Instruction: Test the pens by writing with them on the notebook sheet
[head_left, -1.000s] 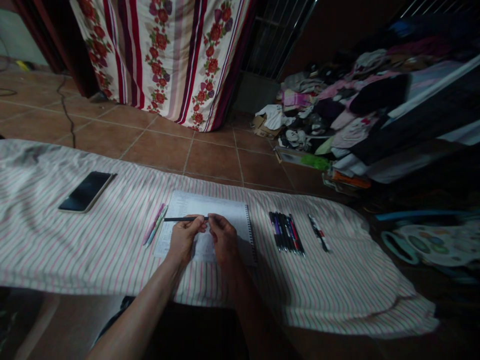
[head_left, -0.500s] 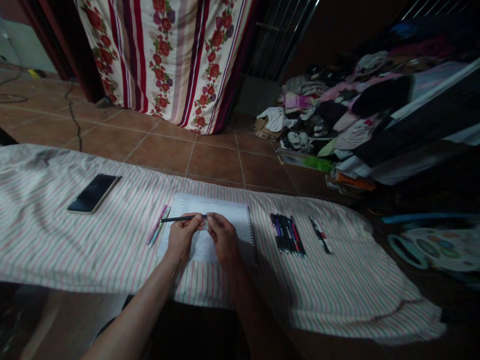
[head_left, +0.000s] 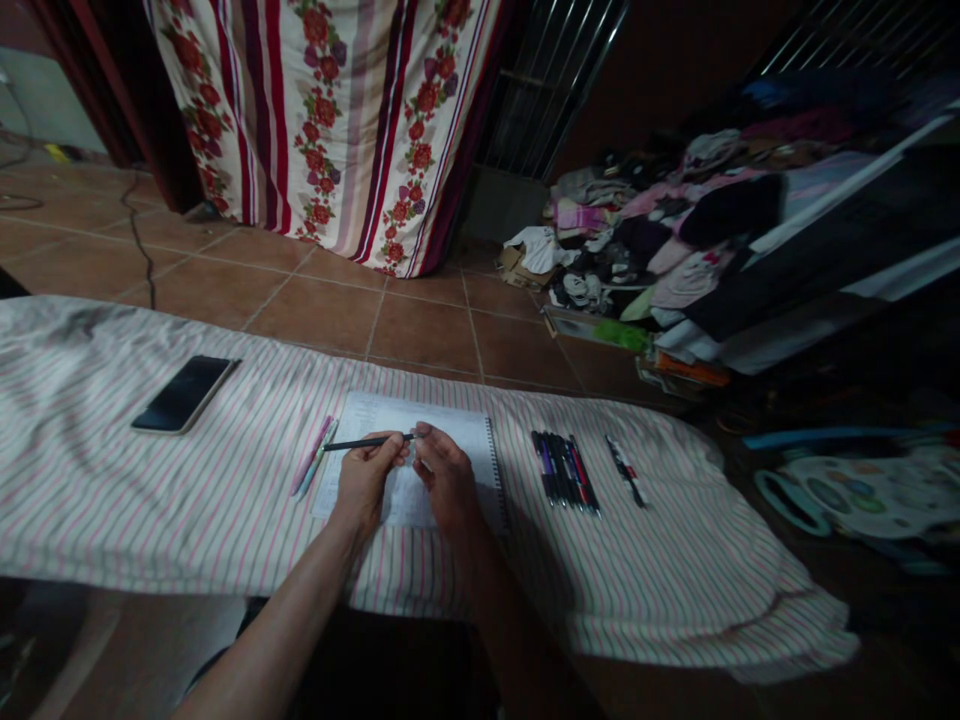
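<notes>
My left hand [head_left: 365, 472] is closed around a slim black pen [head_left: 349, 443], held nearly level above an open spiral notebook [head_left: 442, 510]. At the pen's right end, the fingertips of my right hand [head_left: 448, 475] pinch its tip; the exact contact is small and partly hidden. Just left of the notebook lie a pink pen [head_left: 309, 460] and a light-coloured pen [head_left: 318, 458], side by side. To the right is a row of several dark pens [head_left: 566, 472], with one black, white and red pen [head_left: 626, 470] apart from them.
A striped cloth [head_left: 247, 500] covers the table, and a phone [head_left: 186, 395] lies on its left part. Beyond the table are a tiled floor [head_left: 315, 300], a flowered curtain [head_left: 300, 130] and a heap of clothes [head_left: 645, 220]. A plastic toy-like item [head_left: 862, 490] stands at the right.
The view has shifted slightly. My right fingers have opened a little at the pen's end, while my left hand keeps its hold.
</notes>
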